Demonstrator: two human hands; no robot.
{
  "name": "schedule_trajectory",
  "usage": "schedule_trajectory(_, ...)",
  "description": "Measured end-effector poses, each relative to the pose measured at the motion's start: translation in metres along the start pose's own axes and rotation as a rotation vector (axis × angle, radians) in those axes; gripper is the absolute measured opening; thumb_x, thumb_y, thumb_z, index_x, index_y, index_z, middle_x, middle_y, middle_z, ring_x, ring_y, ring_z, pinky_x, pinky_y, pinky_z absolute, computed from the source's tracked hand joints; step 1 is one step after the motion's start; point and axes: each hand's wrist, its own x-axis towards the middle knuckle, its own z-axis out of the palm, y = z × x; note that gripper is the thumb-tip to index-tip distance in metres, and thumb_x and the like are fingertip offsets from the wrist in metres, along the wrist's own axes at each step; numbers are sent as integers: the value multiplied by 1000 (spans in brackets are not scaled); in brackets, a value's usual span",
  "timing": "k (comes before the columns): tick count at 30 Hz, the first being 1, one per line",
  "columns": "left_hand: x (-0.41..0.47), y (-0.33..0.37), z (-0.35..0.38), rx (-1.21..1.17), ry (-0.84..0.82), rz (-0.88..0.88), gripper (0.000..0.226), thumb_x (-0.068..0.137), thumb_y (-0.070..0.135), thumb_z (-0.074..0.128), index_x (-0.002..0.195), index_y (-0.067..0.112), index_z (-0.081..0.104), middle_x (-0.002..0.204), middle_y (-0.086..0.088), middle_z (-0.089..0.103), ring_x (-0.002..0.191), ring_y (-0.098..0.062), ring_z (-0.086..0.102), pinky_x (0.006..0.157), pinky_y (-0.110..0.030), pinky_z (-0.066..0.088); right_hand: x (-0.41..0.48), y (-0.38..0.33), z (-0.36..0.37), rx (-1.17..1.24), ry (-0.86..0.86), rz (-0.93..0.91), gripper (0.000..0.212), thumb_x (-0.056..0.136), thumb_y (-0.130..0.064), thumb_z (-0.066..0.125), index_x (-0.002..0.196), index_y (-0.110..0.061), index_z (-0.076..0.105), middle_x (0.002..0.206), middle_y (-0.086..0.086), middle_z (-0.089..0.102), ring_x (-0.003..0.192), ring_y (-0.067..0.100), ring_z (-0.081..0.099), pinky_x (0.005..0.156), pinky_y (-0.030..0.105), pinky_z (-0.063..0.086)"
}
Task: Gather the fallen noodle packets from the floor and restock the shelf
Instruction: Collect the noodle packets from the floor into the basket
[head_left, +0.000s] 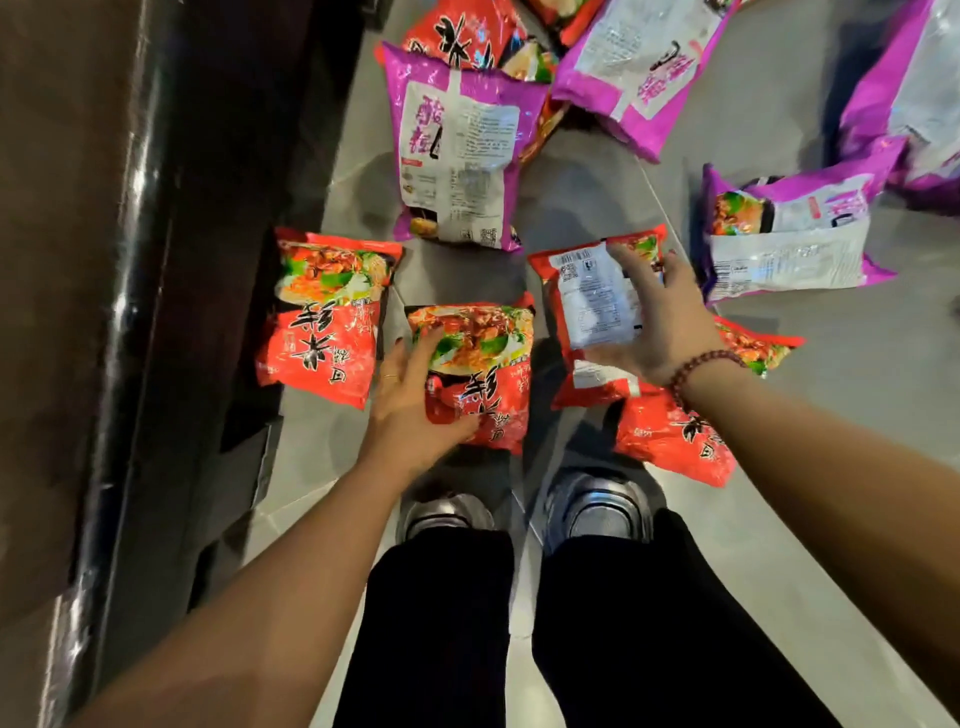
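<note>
The left hand (410, 405) grips a red packet (478, 374), fingers curled around its left edge, just ahead of the shoes (597, 506) on the floor (779, 519). The right hand (660, 322) clasps another red packet (592, 312), back side up, ahead of the shoes and to their right. 1 more red packet (324, 317) lies left of the shoes, and purple packets (457, 150) lie beyond.

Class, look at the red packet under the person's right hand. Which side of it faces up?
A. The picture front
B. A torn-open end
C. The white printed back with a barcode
C: the right hand grips a red packet showing its white label and barcode.
</note>
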Motion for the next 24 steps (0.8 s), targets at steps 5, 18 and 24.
schedule_trajectory(5, 19, -7, 18, -29, 20, 51, 101, 73, 29, 83, 147, 52, 17, 158, -5, 17, 143, -26, 27, 110, -31, 27, 22, 3, 22, -4, -4, 45, 116, 56, -40, 90, 147, -47, 19, 154, 20, 12, 140, 41, 23, 113, 49, 30)
schedule_trajectory(18, -4, 35, -28, -174, 93, 6, 82, 72, 14, 82, 141, 36, 43, 128, 2, 47, 113, -13, 46, 90, -21, 35, -38, -30, -13, 123, 109, 15, 94, 61, -23, 89, 141, -29, 41, 131, 14, 35, 116, 33, 45, 101, 37, 39)
schedule_trajectory(24, -77, 88, -91, -307, 181, 37, 84, 65, 15, 87, 139, 29, 48, 134, 3, 55, 126, -16, 50, 106, -38, 43, -111, -59, -80, 299, 125, 90, 90, 63, -23, 88, 140, -31, 41, 124, 10, 36, 114, 26, 45, 91, 25, 37)
